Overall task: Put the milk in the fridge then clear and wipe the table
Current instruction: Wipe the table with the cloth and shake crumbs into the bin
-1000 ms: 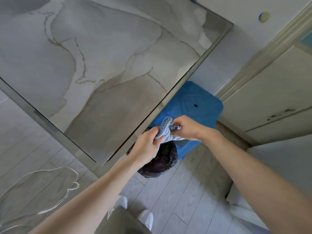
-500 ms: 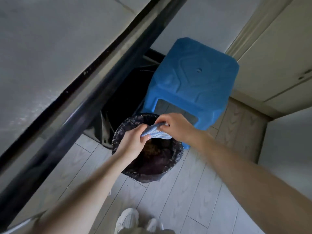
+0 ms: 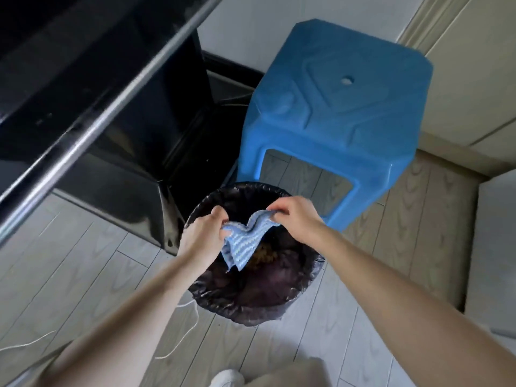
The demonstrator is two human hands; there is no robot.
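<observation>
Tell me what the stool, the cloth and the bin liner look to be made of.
Stool: moulded plastic, matte blue, embossed panels.
Cloth: woven or knitted fabric, seemingly; ribbed blue-white stripes, hanging limp.
Bin liner: thin plastic film, dark, glossy crinkles at the rim.

We see a blue plastic stool (image 3: pixel 343 107) standing on the pale wood-look floor (image 3: pixel 83 261) near a white wall (image 3: pixel 251 23). Just in front of it sits a round bin (image 3: pixel 223 305) lined with a black bag, with brownish scraps inside. A thin white cord (image 3: pixel 196 317) trails beside the bin, and cream cabinet doors (image 3: pixel 474 79) stand at right.
</observation>
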